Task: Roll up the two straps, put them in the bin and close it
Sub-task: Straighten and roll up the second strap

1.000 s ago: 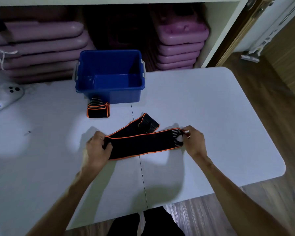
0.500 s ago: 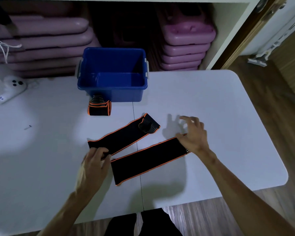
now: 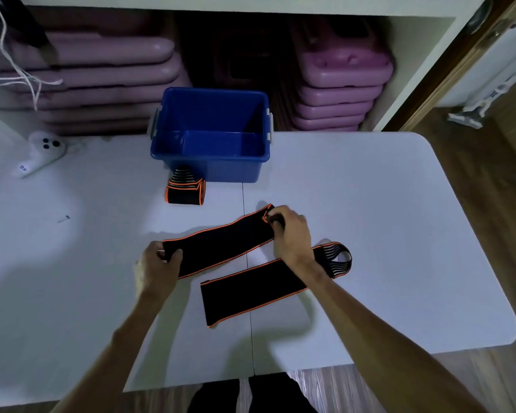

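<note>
Two black straps with orange edges lie flat on the white table. My left hand pinches the near-left end of the far strap, and my right hand grips its far-right end. The near strap lies loose in front, its striped loop end to the right of my right wrist. A rolled strap sits against the front of the open blue bin. No lid is in view.
A white controller lies at the table's far left. Stacked purple cases fill the shelf behind the bin. The table's right and near edges drop to a wooden floor.
Both hands let go of the near strap, which now lies flat on the table. My right hand moved up to the far strap's right end, and my left hand took its left end.
</note>
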Motion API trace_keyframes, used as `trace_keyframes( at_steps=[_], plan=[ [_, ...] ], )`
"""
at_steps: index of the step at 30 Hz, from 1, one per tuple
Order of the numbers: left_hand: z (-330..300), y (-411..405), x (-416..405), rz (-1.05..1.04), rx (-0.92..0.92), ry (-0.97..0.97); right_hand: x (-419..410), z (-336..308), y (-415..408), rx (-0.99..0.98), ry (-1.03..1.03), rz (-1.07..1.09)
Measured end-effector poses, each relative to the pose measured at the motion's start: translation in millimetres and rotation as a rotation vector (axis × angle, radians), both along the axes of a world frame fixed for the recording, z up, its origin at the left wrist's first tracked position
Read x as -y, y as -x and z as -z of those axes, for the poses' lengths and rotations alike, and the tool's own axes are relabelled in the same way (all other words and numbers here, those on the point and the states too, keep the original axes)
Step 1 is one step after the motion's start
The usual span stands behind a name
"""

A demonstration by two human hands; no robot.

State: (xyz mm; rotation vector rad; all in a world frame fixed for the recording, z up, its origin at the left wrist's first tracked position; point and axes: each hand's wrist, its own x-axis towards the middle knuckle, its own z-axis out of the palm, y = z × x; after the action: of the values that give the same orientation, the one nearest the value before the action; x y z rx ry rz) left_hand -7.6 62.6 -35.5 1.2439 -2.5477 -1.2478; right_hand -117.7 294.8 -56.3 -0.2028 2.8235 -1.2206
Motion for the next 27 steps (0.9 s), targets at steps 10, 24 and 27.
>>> trace_keyframes(
  at_steps=[10, 24, 27],
  plan=[
    [-30.2, -23.6, -27.6, 0.094, -0.079, -0.22, -95.5, -38.8, 3.1, 0.345, 0.251, 0.141],
    [-7.8, -34.0, -29.2, 0.194, -0.032, -0.087, -121.1, -33.7, -6.1, 0.252, -0.1, 0.092],
    [-10.1, -39.2, -22.1, 0.189, -0.03, -0.105, -131.8, -43.5, -4.6, 0.321, -0.04, 0.118]
  ],
)
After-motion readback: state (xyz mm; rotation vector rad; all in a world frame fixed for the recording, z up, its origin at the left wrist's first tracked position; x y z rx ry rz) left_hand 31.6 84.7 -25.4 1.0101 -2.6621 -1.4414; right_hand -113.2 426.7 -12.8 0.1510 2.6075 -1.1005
